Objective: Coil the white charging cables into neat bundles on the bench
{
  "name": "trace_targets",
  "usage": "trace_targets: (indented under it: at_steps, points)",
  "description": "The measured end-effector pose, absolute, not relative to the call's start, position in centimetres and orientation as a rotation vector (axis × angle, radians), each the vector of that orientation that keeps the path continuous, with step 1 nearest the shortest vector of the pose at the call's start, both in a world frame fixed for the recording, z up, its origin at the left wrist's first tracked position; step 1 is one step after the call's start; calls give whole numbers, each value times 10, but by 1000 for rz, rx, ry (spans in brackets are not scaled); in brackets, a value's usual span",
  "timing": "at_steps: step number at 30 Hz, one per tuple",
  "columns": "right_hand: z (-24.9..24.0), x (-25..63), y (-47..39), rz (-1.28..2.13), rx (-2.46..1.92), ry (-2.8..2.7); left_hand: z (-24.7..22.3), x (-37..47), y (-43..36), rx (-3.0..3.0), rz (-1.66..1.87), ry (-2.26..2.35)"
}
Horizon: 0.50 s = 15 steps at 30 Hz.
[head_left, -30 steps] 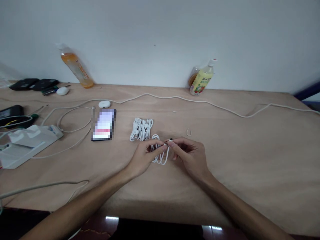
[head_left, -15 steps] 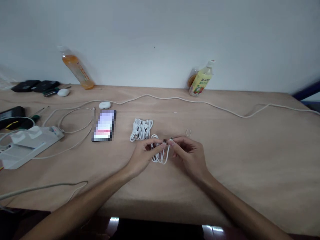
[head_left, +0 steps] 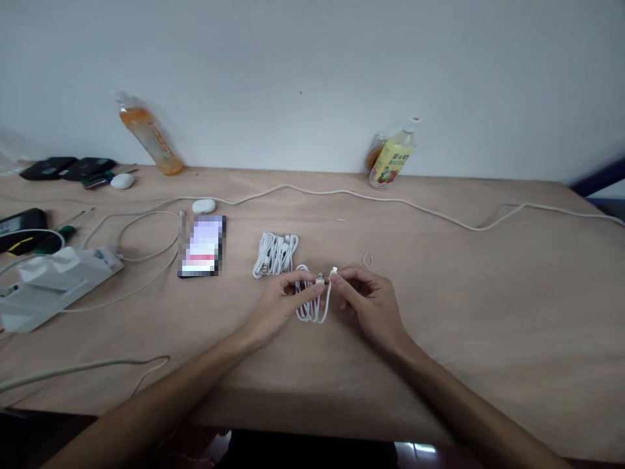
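A white USB cable (head_left: 312, 318), wound in loops, hangs between my two hands above the wooden table. My left hand (head_left: 286, 296) is closed, pinching the USB plug end of this cable between thumb and fingers. Close by on the right, my right hand (head_left: 368, 296) pinches the cable's other, smaller plug, which points up and away from me. The two plugs are side by side with a small gap. Just beyond my left hand lies a bundle of coiled white cables (head_left: 276, 254). A small white loop, perhaps a tie (head_left: 368, 259), rests past my right hand.
A phone (head_left: 202, 246) lies left of the bundle, by a white earbud case (head_left: 204, 206). A white power strip (head_left: 63, 286) with cords is at far left. An orange drink bottle (head_left: 151, 140) and a yellow-labelled bottle (head_left: 393, 156) lean against the wall.
The right hand's plug has turned, so its light metal end now shows more clearly. The left hand's plug is tilted slightly more upright. Both hands stay in nearly the same place.
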State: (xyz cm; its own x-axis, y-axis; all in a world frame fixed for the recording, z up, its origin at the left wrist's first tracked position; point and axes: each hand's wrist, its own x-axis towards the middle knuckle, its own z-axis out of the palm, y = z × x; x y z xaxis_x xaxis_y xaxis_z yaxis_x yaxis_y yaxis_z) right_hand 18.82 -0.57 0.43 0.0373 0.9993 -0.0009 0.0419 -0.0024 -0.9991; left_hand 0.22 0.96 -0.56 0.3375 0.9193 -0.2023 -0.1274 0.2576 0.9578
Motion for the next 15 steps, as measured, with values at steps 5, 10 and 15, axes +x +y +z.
trace_targets:
  at_steps: [5,10,15]
  points:
    - [4,189,-5,1112,-1280,-1241,-3,2,8,1056,882,926]
    - [4,189,-5,1115,-1290,-1243,0,2,9,1083,896,965]
    - [4,188,-5,1117,-1269,-1243,1,1,9,1100,903,964]
